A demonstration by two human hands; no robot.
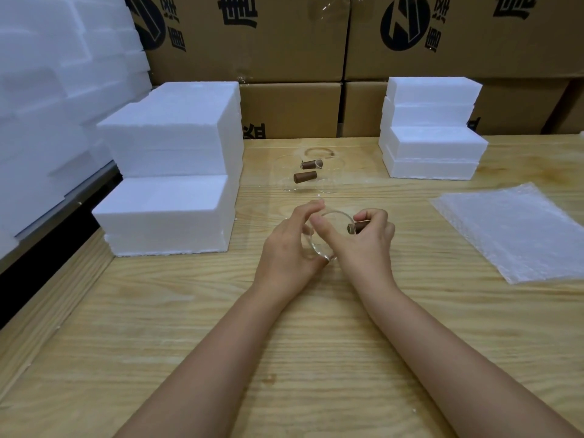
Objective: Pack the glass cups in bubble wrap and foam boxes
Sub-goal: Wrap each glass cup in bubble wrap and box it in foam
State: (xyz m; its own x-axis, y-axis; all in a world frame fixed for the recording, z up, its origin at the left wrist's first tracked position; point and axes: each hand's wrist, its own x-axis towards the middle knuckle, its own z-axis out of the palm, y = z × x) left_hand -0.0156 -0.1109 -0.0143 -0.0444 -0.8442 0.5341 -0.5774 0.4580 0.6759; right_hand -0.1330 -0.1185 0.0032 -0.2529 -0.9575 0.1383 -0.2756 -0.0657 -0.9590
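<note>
Two bare forearms reach forward from the lower edge of the view and draw together toward the middle, the left forearm (pixel 202 358) angling in from the lower left and the right forearm (pixel 442 343) from the lower right. Both wrists are roughly straight, and the backs of the hands face up. The left hand (pixel 290 245) cups the near side of a glass cup (pixel 330 216) with its fingers curled over the top. The right hand (pixel 369 245) meets it from the other side, fingers folded round the cup's brown handle (pixel 355 228) and thumb (pixel 325 229) stretched leftward across the glass. The two hands nearly touch at their lower edges.
</note>
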